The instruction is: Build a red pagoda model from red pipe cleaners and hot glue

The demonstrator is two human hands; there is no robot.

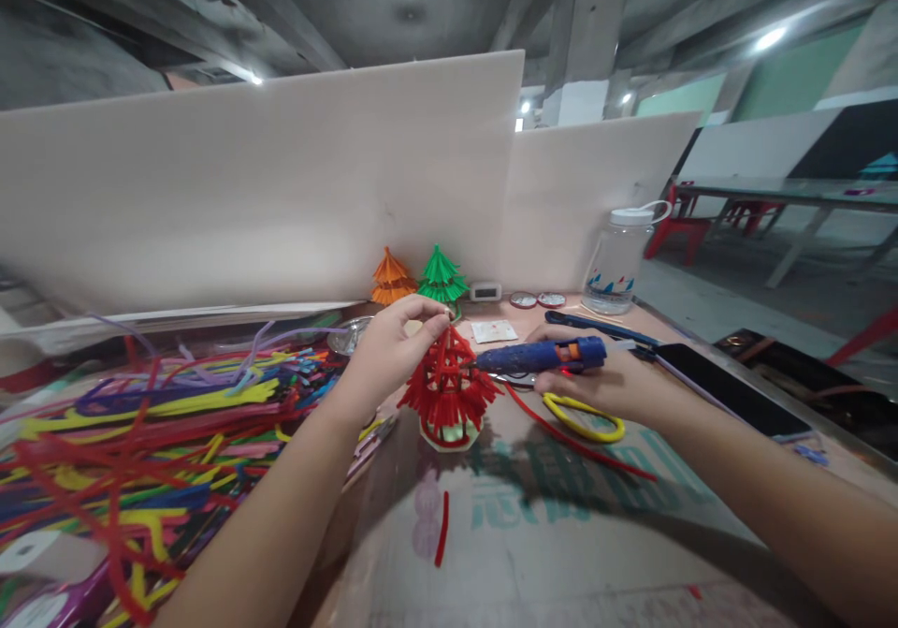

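My left hand (pixel 405 343) pinches the top of a red pipe-cleaner tree (pixel 456 394), which stands upright on a small pale base. In my right hand (pixel 589 380) is a blue hot glue gun (pixel 540 357), its tip pointing left and close to the upper part of the tree; I cannot tell whether it touches. Yellow-handled scissors (pixel 584 420) lie just below my right hand. A long red pipe cleaner (pixel 582 445) runs beside them, and a short red piece (pixel 441 528) lies nearer to me on the mat.
A heap of colourful pipe cleaners (pixel 140 441) covers the left side. An orange tree (pixel 393 277) and a green tree (pixel 441 277) stand behind. A water bottle (pixel 614 263) and a phone (pixel 730 391) are at the right. A white board (pixel 267 197) closes off the back.
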